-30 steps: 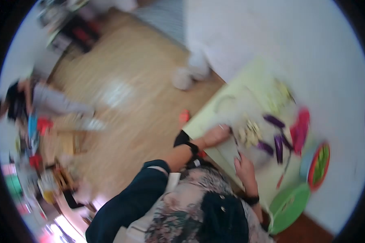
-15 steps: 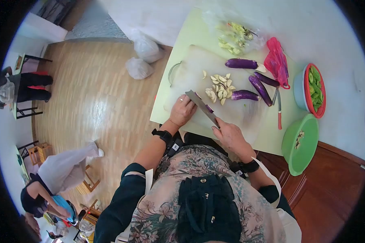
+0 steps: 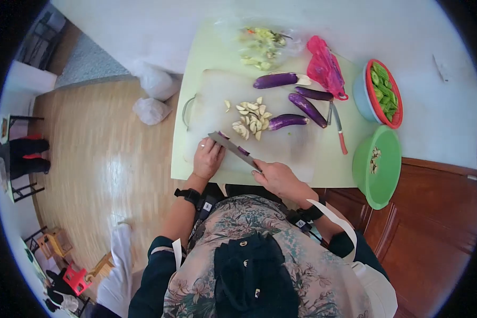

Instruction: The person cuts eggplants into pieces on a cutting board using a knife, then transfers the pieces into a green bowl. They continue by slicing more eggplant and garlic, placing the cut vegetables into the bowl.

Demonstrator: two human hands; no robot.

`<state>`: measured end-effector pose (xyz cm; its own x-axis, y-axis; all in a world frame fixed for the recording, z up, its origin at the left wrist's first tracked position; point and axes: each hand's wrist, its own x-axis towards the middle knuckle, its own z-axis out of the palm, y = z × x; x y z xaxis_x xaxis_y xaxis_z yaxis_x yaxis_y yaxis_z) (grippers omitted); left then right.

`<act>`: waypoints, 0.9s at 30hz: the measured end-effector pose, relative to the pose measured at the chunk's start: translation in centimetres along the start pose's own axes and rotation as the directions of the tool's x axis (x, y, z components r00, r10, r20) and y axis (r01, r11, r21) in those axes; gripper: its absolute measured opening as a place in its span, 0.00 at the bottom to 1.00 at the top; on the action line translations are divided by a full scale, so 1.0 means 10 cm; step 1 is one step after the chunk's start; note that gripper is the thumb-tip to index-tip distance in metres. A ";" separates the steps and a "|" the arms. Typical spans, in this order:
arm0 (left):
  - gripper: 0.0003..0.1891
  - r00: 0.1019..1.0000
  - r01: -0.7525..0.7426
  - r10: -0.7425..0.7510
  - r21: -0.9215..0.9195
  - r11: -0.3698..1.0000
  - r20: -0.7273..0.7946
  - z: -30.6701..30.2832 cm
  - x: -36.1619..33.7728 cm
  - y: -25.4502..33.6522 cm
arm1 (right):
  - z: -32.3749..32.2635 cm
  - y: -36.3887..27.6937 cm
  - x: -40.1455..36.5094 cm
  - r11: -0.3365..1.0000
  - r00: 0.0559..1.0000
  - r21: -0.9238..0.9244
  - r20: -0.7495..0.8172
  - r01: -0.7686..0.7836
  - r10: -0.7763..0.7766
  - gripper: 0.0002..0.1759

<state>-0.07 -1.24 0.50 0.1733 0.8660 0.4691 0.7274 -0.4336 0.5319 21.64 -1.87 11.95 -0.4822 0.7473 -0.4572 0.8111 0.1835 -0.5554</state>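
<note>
My right hand [image 3: 277, 177] is closed round the handle of a kitchen knife [image 3: 230, 148], whose broad blade slants up to the left across the near part of the white cutting board [image 3: 209, 90]. At the far end of the blade my left hand [image 3: 209, 158] has its fingers bent and pressed together on an eggplant piece [image 3: 243, 150]; most of that piece is hidden by blade and fingers, with purple skin showing past the edge. Beyond the knife lies a pile of pale cut eggplant chunks [image 3: 253, 121]. A purple eggplant [image 3: 289, 121] touches the pile's right side.
More eggplants [image 3: 307, 109] lie at the board's right, near a red-handled knife [image 3: 341, 139]. A pink plastic bag [image 3: 326, 66] and a clear bag of green trimmings [image 3: 265, 47] are behind. At right stand a green basin [image 3: 360, 164] and a red-rimmed colander [image 3: 397, 108] of green vegetables.
My view has shifted, so the table appears further left. Both hands keep their places at the knife and eggplant piece. The person at lower left is now mostly out of view.
</note>
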 end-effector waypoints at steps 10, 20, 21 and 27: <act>0.18 1.000 0.026 -0.026 0.016 1.000 0.016 -0.01 0.01 0.01 | -0.04 -0.03 -0.01 1.000 0.999 0.006 0.045 -0.028 0.028 0.18; 0.18 1.000 0.015 -0.015 0.003 1.000 -0.003 -0.01 0.02 0.01 | -0.06 -0.03 0.00 1.000 0.999 0.009 0.026 -0.025 0.025 0.16; 0.18 1.000 0.018 -0.018 0.004 1.000 0.000 -0.02 0.02 0.01 | -0.05 -0.03 0.00 1.000 0.999 0.010 0.029 -0.025 0.025 0.16; 0.18 1.000 0.003 -0.003 0.018 1.000 -0.005 -0.01 0.00 0.00 | -0.02 -0.04 0.03 0.999 0.999 -0.033 0.029 -0.032 0.032 0.16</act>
<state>-0.11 -1.25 0.60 0.1682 0.8659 0.4710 0.7395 -0.4269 0.5206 21.19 -1.58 12.13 -0.4649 0.7343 -0.4947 0.8364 0.1810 -0.5174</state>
